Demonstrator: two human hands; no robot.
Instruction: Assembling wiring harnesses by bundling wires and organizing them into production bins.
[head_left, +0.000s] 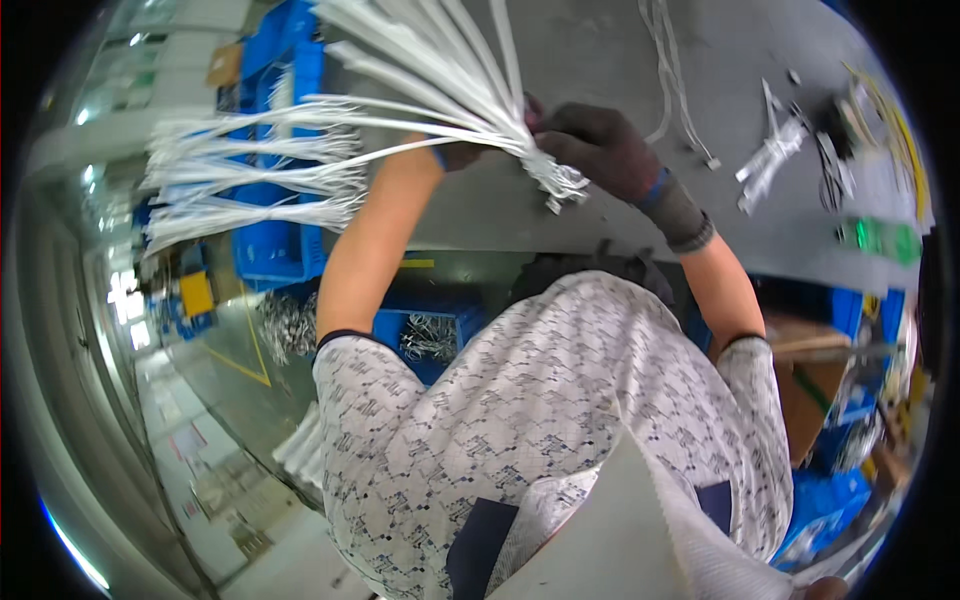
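A thick bundle of white cables point(490, 105) fans out over the grey table point(600, 225) toward the far left. Its gathered ends, with small white connectors point(562, 183), point back toward me. My left hand point(460, 154), in a dark glove, is closed around the bundle from the left, its fingers mostly hidden behind the cables. On the other side, my right hand point(608, 152), also gloved, has its fingers bent against the bundle just above the connectors. Its fingertips are partly hidden there.
Tied bundles of white cables point(255, 215) lie across blue bins point(275, 262) at the left. Right of my hands are a loose white cable point(668, 70), a small white bundle point(770, 165) and a green bottle point(885, 240). Below the table edge, a blue bin point(465, 325) holds silvery parts.
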